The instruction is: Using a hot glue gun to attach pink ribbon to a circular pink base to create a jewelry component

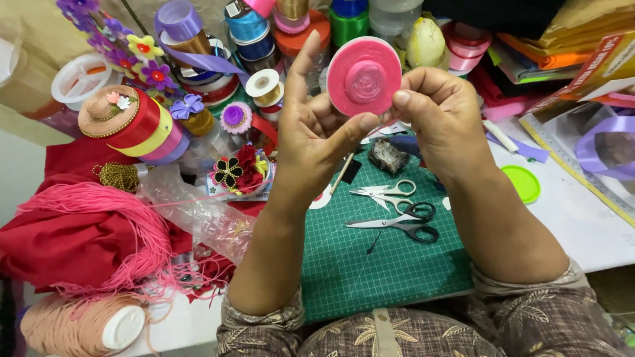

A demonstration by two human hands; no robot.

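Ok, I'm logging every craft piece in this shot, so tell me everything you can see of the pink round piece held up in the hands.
The pink round piece is a flat disc wound from pink cord or ribbon in tight rings, with a smaller raised coil at its middle. It looks soft and matte. It is held upright, face toward the camera, above the green cutting mat. The left hand pinches its lower edge with the thumb, and the right hand grips its right edge.

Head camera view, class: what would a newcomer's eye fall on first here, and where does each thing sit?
First, the pink round disc, held up at top centre between the left hand and the right hand. Below them lies a green cutting mat with black-handled scissors on it. At left, a tangle of pink cord lies over red cloth, with ribbon spools crowded along the back.
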